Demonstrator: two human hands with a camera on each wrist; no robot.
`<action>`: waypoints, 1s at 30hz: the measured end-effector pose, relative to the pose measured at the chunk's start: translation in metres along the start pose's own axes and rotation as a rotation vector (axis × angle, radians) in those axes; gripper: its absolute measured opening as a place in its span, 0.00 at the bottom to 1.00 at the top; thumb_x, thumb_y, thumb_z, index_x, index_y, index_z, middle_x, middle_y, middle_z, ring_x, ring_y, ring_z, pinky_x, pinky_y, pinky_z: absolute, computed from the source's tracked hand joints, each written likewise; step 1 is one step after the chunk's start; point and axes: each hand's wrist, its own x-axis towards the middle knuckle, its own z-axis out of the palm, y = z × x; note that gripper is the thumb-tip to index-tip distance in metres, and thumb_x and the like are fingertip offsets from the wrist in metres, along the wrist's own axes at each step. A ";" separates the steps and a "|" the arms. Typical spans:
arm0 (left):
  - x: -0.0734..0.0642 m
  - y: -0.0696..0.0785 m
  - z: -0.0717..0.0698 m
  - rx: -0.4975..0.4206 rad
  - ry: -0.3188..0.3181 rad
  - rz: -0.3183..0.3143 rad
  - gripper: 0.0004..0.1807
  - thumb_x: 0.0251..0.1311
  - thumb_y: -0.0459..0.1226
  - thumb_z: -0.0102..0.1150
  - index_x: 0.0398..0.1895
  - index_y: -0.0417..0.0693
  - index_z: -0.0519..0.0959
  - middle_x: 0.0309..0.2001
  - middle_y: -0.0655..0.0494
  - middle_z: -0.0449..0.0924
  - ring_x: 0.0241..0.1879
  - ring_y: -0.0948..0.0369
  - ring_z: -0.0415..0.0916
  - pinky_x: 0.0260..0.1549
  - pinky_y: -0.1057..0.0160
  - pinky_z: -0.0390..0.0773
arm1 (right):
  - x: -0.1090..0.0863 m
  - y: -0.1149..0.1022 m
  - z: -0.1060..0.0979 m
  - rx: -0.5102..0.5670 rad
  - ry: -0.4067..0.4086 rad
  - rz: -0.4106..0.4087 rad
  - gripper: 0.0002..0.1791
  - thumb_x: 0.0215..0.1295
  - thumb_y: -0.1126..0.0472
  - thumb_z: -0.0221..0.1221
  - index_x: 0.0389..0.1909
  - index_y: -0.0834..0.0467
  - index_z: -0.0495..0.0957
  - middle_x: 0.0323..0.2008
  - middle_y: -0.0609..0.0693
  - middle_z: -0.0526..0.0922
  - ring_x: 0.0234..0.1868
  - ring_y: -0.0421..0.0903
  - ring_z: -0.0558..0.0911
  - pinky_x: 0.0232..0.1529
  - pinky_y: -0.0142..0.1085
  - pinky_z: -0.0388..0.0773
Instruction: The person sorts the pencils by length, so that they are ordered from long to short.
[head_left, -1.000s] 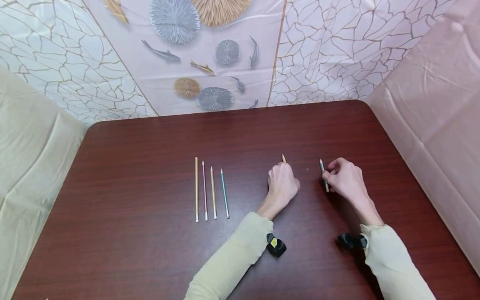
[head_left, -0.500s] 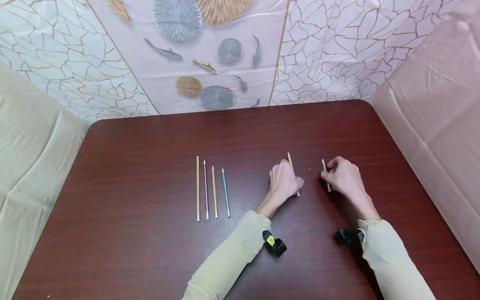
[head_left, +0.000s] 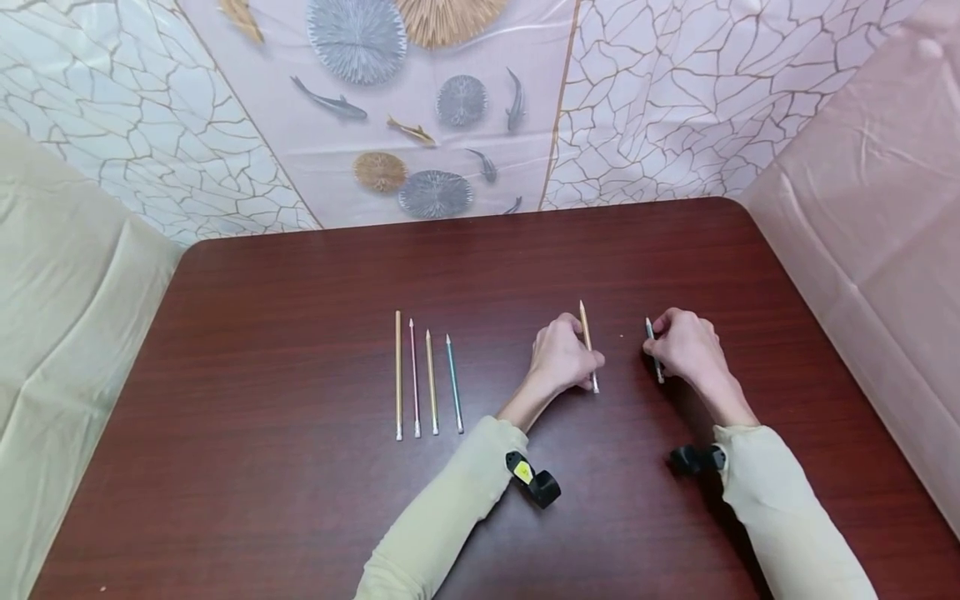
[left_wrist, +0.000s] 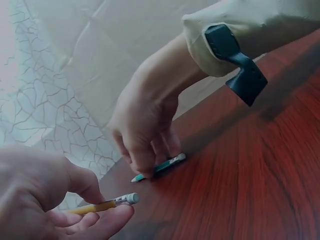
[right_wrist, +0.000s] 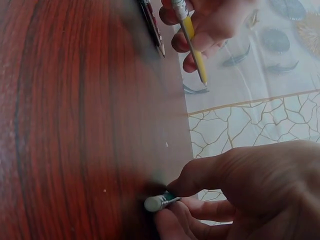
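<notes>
My left hand (head_left: 558, 354) pinches a yellow pencil (head_left: 585, 323) between thumb and fingers, right of the table's middle. In the left wrist view the eraser end of this yellow pencil (left_wrist: 97, 206) sticks out past the fingertips. In the right wrist view its sharpened tip points away from the hand. To the right, my right hand (head_left: 688, 343) pinches a short green pencil (head_left: 650, 327) close over the tabletop. The left wrist view shows the green pencil (left_wrist: 164, 165) with its pale tip and eraser end, the fingers covering part of its middle.
Left of the hands, several pencils lie side by side: a tan one (head_left: 398, 375), a pink one (head_left: 415, 375), a yellow-gold one (head_left: 431, 379) and a teal one (head_left: 453, 379). Fabric panels stand around the dark red-brown table (head_left: 262, 500).
The left hand has turned over somewhat, bringing most of the yellow pencil into sight, and the pencil has shifted slightly right. The right hand keeps its hold on the green pencil, nearly still.
</notes>
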 end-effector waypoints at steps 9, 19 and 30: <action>-0.003 -0.006 -0.014 -0.215 -0.066 -0.043 0.19 0.52 0.27 0.67 0.47 0.39 0.72 0.20 0.60 0.81 0.11 0.61 0.79 0.23 0.69 0.80 | -0.004 -0.003 0.001 0.118 -0.020 -0.046 0.15 0.55 0.65 0.63 0.41 0.70 0.74 0.28 0.60 0.83 0.15 0.47 0.82 0.22 0.39 0.79; -0.003 -0.006 -0.029 -0.239 -0.079 -0.025 0.21 0.52 0.26 0.67 0.50 0.36 0.72 0.27 0.52 0.83 0.11 0.61 0.78 0.19 0.59 0.81 | -0.014 -0.017 -0.002 0.319 -0.064 -0.078 0.15 0.56 0.70 0.60 0.44 0.72 0.72 0.32 0.62 0.83 0.21 0.48 0.84 0.22 0.40 0.82; -0.011 -0.015 -0.052 -0.248 -0.070 -0.017 0.19 0.52 0.24 0.64 0.48 0.37 0.72 0.29 0.52 0.80 0.12 0.60 0.79 0.19 0.56 0.82 | -0.023 -0.041 0.005 0.429 -0.107 -0.115 0.16 0.54 0.72 0.58 0.45 0.71 0.71 0.29 0.58 0.82 0.20 0.48 0.83 0.23 0.44 0.83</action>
